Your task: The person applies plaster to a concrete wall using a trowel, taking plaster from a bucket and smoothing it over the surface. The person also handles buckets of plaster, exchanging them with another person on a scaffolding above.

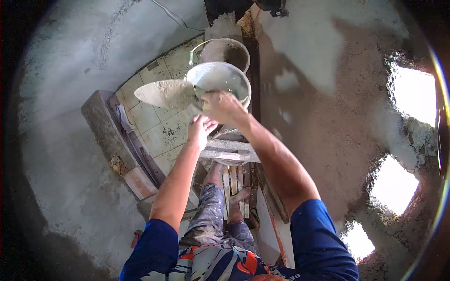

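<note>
My right hand (pixel 220 107) is closed around the handle of a trowel (pixel 164 93), over the near side of a white bucket (pixel 193 75). The trowel's broad, pointed blade is coated with grey mortar and sticks out to the left, past the bucket's rim. Only part of the bucket's inside shows; it looks wet. Just below and left of the right hand, my left hand (pixel 201 130) has its fingers loosely bent and apart, with nothing seen in them.
Behind the white bucket stands a second bucket (pixel 244 51) with a raised handle. Under my hands is a mortar-smeared wooden frame (pixel 229 146); my bare feet rest on slats (pixel 233 180). Plastered walls rise both sides, the right one (pixel 318 122) with bright openings. Tiled floor (pixel 152 119) lies left.
</note>
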`<state>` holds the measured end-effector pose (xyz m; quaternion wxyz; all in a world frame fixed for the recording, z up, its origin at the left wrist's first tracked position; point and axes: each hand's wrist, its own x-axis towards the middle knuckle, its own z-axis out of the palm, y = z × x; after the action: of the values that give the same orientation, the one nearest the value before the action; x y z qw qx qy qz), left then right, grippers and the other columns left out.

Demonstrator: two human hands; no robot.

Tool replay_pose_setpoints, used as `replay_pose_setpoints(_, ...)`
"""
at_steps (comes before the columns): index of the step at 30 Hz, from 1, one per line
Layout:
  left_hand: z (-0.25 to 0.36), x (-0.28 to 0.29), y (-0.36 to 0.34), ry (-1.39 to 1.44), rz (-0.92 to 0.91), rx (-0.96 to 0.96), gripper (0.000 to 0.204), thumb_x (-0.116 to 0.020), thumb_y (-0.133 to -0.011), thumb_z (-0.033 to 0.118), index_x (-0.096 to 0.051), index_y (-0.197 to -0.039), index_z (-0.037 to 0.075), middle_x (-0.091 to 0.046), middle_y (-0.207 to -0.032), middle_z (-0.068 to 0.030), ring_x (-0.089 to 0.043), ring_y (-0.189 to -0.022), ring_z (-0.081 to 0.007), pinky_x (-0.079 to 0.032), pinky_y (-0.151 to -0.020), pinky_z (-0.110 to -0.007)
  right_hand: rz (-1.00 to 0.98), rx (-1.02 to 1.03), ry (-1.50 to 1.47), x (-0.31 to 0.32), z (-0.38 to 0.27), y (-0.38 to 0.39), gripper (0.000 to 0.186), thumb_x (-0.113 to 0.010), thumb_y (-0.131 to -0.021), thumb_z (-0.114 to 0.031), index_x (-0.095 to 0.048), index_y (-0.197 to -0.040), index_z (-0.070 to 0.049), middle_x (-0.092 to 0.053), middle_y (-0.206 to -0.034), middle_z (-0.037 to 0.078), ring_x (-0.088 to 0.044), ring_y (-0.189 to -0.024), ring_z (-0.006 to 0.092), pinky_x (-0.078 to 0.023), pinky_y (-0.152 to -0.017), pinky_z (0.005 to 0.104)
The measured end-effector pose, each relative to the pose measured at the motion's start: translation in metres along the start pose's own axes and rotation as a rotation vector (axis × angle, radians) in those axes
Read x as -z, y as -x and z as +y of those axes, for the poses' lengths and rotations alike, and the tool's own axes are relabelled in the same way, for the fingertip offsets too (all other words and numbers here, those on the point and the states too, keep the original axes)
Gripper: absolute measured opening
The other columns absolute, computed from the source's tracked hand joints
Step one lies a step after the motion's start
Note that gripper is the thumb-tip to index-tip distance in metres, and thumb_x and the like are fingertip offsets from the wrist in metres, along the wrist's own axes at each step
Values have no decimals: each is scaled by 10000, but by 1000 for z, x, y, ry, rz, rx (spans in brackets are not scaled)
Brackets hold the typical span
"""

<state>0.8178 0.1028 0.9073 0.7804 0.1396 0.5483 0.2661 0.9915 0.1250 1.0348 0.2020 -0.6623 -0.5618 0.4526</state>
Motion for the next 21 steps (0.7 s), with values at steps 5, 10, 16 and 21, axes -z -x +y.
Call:
replay_pose_setpoints(5, -16, 55, 58, -169, 251, 92, 340, -602, -859, 153, -435, -1141, 65, -566, -906, -120, -614, -854, -273, -560, -799, -447, 253, 61, -220, -22, -27, 91, 253, -637, -726, -115, -625, -944, 12, -583, -808, 213, -607, -755, 370, -490, -691, 454)
replay_pose_setpoints(10, -19, 124, 120, -401, -4, 166, 202, -545, -882, 119, -453, -1045, 44, -571, -948, -113, -641, -836, -254, -569, -749, -402, 91, -183, -361, -6, -66, 208, 332, -704, -712, -195, -582, -951, 0, -546, -888, 201, -578, -836, 394, -475, -733, 475)
replay_pose_setpoints(16, -46, 100, 223, -1548, -81, 228, 235, -555, -827, 179, -566, -992, 11, -662, -961, -169, -644, -926, -293, -499, -760, -377, 382, -456, -489, -59, -73, 361, 284, -690, -723, -211, -586, -875, 5, -543, -798, 173, -551, -727, 348, -441, -668, 434)
replay_pose_setpoints(21, -96, 114, 265, -1687, -502, -116, 312, -595, -802, 206, -602, -1061, 33, -609, -1084, -188, -567, -1047, -360, -450, -912, -429, 645, -896, -911, -141, -67, 467, 170, -672, -771, -143, -550, -810, -33, -508, -669, 32, -482, -606, 134, -416, -590, 308)
